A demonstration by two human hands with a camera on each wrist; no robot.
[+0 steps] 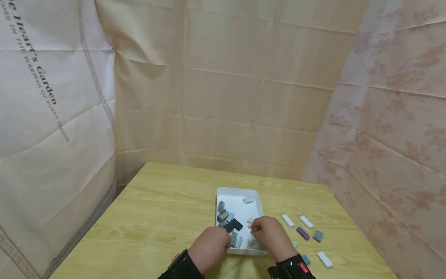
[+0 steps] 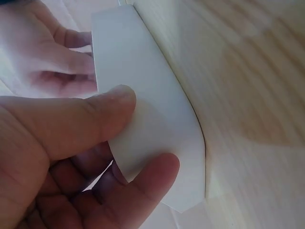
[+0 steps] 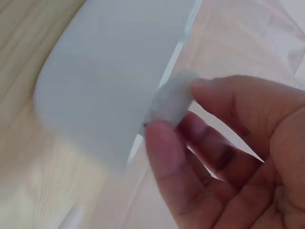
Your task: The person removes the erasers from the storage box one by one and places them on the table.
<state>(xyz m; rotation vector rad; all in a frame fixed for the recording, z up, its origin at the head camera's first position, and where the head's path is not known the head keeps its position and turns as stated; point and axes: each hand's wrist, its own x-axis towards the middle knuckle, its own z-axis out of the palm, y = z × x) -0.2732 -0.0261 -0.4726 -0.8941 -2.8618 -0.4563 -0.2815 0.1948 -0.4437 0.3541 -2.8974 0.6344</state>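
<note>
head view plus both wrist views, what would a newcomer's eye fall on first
Probably the white tray on the wooden table, with small blocks in it and a black angular piece at its left side. Next, the right hand at the tray's right side, pinching a pale block. Then the dark lettering on the white curtain at the head view's left.

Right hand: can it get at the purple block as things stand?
Probably yes: the purple block lies uncovered on the table, to the right of the white tray. But the right hand's fingers pinch a pale block, which likely must go first.
</note>
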